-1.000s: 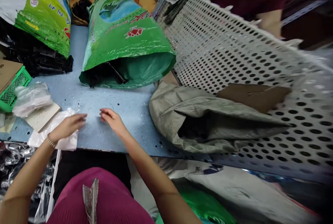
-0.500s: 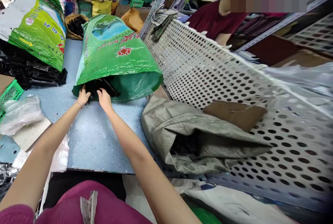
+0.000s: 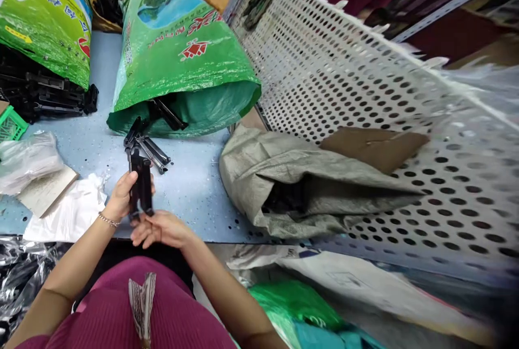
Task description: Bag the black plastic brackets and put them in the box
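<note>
On the speckled blue counter (image 3: 194,176), a green bag (image 3: 182,62) carries red characters and a red emblem (image 3: 194,50), and a yellow-green bag (image 3: 48,19) shows blue characters and a yellow arrow (image 3: 18,34); we cannot read the lettering surely. Before the green bag's mouth, near the counter's edge, we have the black parts (image 3: 141,186): long, slim, side by side. Our left hand (image 3: 121,195) has its fingers wrapped around them; our right hand (image 3: 166,228) has loosely curled fingers at the near end, and we cannot tell whether they grip.
</note>
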The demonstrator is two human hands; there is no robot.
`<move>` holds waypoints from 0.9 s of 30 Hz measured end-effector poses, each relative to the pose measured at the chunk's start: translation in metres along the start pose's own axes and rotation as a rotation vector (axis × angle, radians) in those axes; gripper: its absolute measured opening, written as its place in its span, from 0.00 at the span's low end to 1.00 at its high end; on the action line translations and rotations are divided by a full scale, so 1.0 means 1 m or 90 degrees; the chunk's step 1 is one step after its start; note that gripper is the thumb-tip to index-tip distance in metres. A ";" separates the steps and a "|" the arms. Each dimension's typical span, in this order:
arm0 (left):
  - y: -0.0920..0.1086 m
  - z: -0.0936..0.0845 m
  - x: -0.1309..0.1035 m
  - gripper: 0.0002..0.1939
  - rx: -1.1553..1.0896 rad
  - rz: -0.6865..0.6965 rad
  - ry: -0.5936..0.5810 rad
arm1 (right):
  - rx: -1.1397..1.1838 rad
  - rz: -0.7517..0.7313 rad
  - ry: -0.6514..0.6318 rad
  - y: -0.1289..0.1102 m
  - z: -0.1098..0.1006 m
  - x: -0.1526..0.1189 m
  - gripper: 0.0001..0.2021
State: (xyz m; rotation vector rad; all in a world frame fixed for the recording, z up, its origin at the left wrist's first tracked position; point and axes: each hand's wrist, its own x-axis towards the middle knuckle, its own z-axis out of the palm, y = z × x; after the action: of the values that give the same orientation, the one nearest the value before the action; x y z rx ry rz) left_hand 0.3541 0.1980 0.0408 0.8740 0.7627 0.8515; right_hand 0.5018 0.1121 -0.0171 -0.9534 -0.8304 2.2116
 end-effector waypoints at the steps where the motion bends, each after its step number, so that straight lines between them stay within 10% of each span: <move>1: 0.003 0.001 -0.007 0.32 0.033 -0.016 0.037 | -0.087 -0.048 0.068 -0.007 0.000 -0.004 0.27; 4: 0.007 0.004 -0.023 0.30 0.156 -0.054 0.090 | -0.425 -0.309 0.367 -0.042 -0.010 -0.010 0.23; 7: 0.004 0.012 -0.029 0.32 0.220 -0.069 0.084 | -0.757 -0.463 0.455 -0.075 -0.018 -0.003 0.21; 11: 0.000 0.017 -0.022 0.31 0.226 -0.047 0.146 | -0.840 -0.411 0.444 -0.087 -0.015 0.012 0.23; 20: -0.008 -0.014 -0.006 0.29 0.297 -0.074 0.193 | -0.939 -0.434 0.241 -0.023 0.007 -0.006 0.24; 27: -0.051 -0.022 -0.013 0.26 0.889 -0.102 0.148 | -0.882 -0.317 0.579 -0.097 -0.062 0.065 0.19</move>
State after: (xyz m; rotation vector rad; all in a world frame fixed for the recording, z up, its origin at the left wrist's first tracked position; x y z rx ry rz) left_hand 0.3449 0.1746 -0.0107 1.9012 1.6527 0.1564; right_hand 0.5383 0.2392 -0.0077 -1.8089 -1.7960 0.3789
